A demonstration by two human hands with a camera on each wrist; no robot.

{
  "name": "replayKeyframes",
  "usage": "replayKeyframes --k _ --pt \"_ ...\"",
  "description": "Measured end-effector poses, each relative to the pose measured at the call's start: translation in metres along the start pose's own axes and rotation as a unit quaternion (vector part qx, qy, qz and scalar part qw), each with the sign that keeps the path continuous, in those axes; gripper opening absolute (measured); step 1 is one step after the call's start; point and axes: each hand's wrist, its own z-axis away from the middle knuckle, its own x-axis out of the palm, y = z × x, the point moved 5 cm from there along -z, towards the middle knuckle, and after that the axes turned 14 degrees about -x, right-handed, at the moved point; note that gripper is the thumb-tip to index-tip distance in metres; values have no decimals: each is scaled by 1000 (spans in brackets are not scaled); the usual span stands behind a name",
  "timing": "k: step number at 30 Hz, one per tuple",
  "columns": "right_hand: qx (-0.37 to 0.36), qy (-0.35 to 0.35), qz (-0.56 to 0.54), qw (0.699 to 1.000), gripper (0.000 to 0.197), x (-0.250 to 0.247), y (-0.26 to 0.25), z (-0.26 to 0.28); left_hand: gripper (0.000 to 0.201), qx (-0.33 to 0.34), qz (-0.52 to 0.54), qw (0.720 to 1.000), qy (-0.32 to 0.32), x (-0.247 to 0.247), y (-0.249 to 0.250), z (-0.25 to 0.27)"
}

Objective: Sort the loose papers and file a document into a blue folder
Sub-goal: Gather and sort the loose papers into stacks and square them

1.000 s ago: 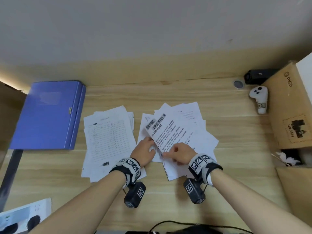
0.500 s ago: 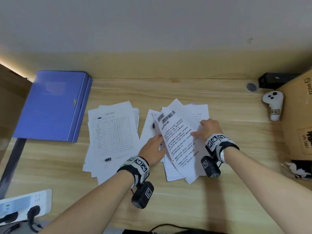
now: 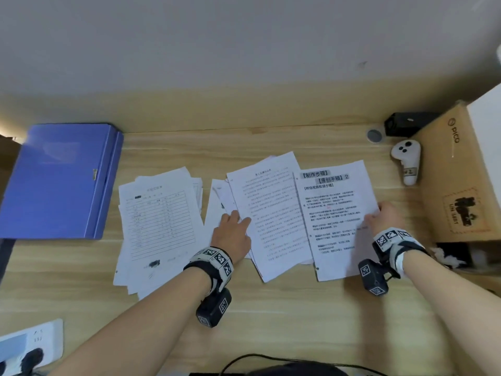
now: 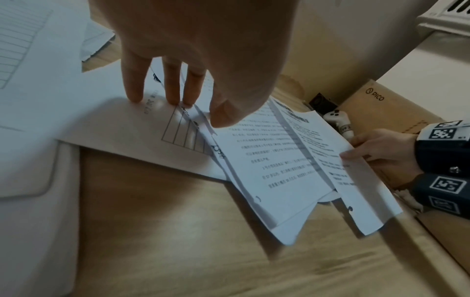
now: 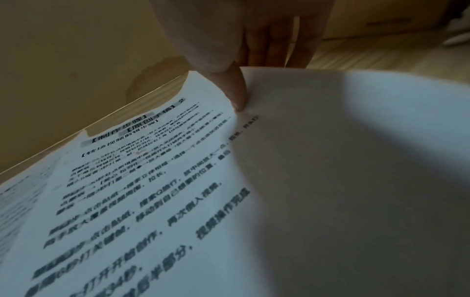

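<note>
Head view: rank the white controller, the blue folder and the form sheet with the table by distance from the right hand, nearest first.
From the right hand:
1. White controller, just beyond it, by the cardboard box.
2. Form sheet, left of the left hand.
3. Blue folder, far left edge.

The folder was blue. The papers were white with black print, and one sheet had a grid of thin dark lines. The surface was light wood with pale stripes. The wrist bands were black with black-and-white square patterns. The controller was white with black dots, and the box was brown.
</note>
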Motion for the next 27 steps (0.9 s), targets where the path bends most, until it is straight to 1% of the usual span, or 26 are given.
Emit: replayKeyframes --k 2,3,4,5,6,7,8,10,11,12,13,14,16,18,20,21,22,24,25,26,27 --pt "8 39 18 999 42 -4 1 2 50 4 -20 1000 -1 2 0 0" --pt "-8 72 37 997 53 -9 -4 4 52 8 -33 999 -1 2 -1 0" --pt "-29 96 44 994 57 -12 -15 6 55 13 -43 999 -1 3 -2 1" --pt "-60 108 31 992 56 -11 -28 7 57 20 -52 998 -1 4 -3 2" --pt "-99 100 -3 990 54 -8 -46 8 59 26 -61 998 0 5 -4 3" --pt "-140 72 -37 987 52 2 -65 9 60 30 -69 997 2 5 -4 4" --pt "-187 29 -59 980 52 13 -85 11 61 32 -75 997 4 6 -5 5" --pt "-281 -64 -29 957 49 39 -119 19 62 36 -78 996 8 8 -5 6" --pt "-302 -99 -2 948 44 51 -129 21 61 37 -76 996 8 9 -6 8" --pt "-303 -115 12 946 36 58 -133 21 61 40 -70 997 7 11 -7 9" --pt "-295 -112 16 949 29 61 -134 17 60 42 -64 997 5 12 -8 10" --pt "-288 -97 15 953 27 60 -131 12 58 44 -59 997 5 12 -10 10" --pt "-273 -63 31 959 28 53 -121 1 55 52 -57 997 7 12 -12 10" --pt "-269 -38 64 960 31 45 -113 -10 52 61 -55 997 14 12 -13 9" --pt "-275 -22 60 959 32 41 -115 -16 51 63 -45 997 19 11 -12 10" --pt "-277 -23 62 959 34 41 -122 -16 51 62 -39 997 19 11 -13 11" --pt "-277 -42 72 957 37 45 -130 -16 51 61 -37 997 17 11 -14 11" --pt "-259 -108 101 954 47 60 -146 -15 52 62 -32 997 14 10 -16 13" --pt "-244 -127 103 956 47 67 -150 -14 53 64 -29 997 12 10 -17 14" --pt "-232 -128 86 960 42 73 -153 -14 53 65 -27 997 11 9 -17 14" --pt "-220 -113 51 968 32 73 -155 -14 54 65 -26 997 10 8 -18 13"
